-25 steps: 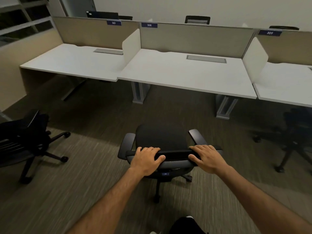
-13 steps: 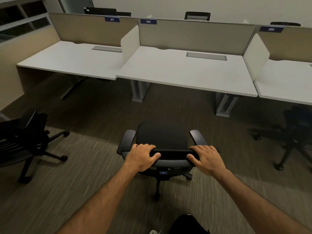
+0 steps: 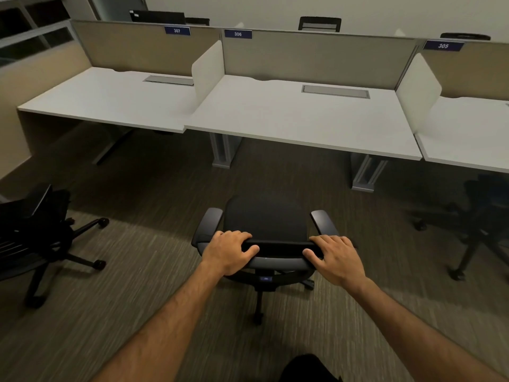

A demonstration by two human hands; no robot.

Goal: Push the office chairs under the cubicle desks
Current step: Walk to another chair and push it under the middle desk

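Note:
A black office chair (image 3: 264,216) stands on the carpet in front of me, facing the white middle desk (image 3: 297,119) labelled 306. My left hand (image 3: 228,250) grips the left end of the chair's backrest top, fingers curled over it and thumb behind. My right hand (image 3: 334,256) grips the right end the same way. The seat's front edge is a short way from the desk's front edge, out from under it.
A second black chair (image 3: 35,232) stands turned away at the far left, near the desk labelled 307 (image 3: 104,100). A third black chair (image 3: 479,221) sits in shadow at the right before desk 305 (image 3: 468,139). Grey desk legs (image 3: 223,150) flank the middle bay.
The chair has rolled forward toward the middle desk with both my hands on its backrest, and I have stepped closer to the desks.

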